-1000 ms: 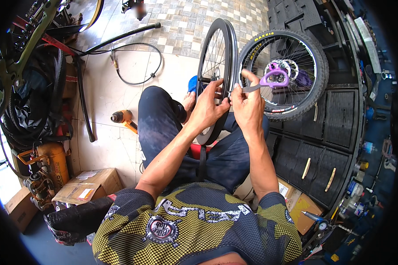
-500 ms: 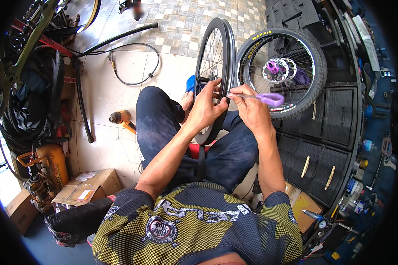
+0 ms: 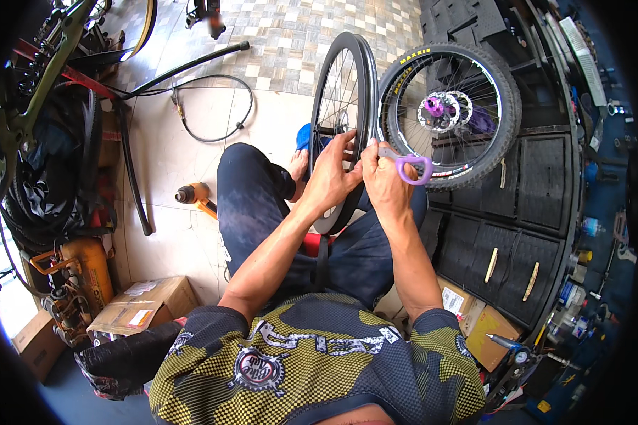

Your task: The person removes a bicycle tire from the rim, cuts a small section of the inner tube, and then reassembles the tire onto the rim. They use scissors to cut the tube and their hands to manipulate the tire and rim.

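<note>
A black deep-rimmed bicycle wheel (image 3: 366,78) stands upright between my legs, its edge toward me. My left hand (image 3: 331,176) is closed on the rim's near part, some fingers reaching over its left side by the spokes. Close beside it, my right hand (image 3: 388,185) is closed around scissors with a purple handle (image 3: 428,168). The handle loop sticks out to the right of the hand, while the blade tips are hidden by the fingers. The right fingertips are at the rim's outer edge; whether they pinch anything there is too small to tell.
To the right, a second wheel with a knobby tyre (image 3: 507,106) leans by black drawers (image 3: 539,177). An orange heat gun (image 3: 195,195) and a cable loop (image 3: 252,106) lie on the floor at left, near a black stand leg (image 3: 132,166) and a cardboard box (image 3: 145,308).
My right hand has moved slightly left and down, turning so that the scissors' handle loop tilts and sits closer to the hand. The left hand keeps its hold on the rim.
</note>
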### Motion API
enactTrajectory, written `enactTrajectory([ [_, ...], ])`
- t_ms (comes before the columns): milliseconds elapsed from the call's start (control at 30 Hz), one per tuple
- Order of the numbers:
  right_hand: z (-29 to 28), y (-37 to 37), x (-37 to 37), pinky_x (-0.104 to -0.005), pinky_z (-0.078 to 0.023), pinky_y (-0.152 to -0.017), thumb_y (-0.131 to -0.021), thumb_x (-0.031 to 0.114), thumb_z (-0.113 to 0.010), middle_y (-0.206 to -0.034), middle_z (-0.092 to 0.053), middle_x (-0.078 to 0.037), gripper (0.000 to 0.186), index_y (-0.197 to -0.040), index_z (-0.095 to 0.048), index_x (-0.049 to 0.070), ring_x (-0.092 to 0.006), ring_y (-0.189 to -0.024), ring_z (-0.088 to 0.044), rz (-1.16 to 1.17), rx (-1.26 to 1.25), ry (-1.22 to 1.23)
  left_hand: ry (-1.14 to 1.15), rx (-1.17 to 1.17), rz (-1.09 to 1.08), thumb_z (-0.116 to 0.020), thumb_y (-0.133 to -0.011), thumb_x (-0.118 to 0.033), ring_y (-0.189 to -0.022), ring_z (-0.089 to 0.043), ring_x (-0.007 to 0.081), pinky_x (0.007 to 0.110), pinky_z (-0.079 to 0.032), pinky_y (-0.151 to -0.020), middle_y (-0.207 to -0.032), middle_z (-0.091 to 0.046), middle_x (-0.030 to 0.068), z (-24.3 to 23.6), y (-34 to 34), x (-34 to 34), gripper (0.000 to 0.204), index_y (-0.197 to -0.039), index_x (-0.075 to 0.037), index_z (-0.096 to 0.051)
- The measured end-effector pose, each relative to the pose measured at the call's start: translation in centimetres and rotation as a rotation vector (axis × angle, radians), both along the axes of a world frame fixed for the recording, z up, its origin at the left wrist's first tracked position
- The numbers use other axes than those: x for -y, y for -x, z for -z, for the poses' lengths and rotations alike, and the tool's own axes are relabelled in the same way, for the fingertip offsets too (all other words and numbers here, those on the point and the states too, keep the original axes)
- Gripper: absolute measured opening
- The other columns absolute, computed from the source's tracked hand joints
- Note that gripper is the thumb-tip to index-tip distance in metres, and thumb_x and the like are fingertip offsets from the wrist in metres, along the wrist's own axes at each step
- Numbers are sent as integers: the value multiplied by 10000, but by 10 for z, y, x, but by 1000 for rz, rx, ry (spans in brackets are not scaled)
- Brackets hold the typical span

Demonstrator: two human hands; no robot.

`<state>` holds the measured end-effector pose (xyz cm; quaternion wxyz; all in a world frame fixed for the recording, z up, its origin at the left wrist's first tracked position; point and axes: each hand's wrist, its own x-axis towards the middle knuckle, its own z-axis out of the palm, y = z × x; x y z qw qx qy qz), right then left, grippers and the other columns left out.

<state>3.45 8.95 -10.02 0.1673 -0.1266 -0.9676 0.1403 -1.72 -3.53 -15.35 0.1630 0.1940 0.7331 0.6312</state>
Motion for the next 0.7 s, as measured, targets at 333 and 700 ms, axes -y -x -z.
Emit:
enactTrajectory([
  [333, -22, 0, -30, -416, -559, -749, -992, 224, -740, -969, -735, -126, 213, -1005, -729, 11, -316, -880, -715, -275, -50, 365, -21, 98, -9, -730, -896, -118, -1027, -730, 309, 409, -591, -897, -1203, -684, 219, -5, -1, 2, 654, -1486, 37, -494],
  [700, -55, 12, -60, -378, -528, -768, -968, 155, -763, -912, -642, -91, 104, -1021, -813, 82, -266, -871, -660, -546, 276, 432, -12, 93, 8, -733, -886, -124, -1031, -724, 308, 411, -586, -904, -1226, -687, 221, -4, 1, 2, 667, -1487, 38, -495],
])
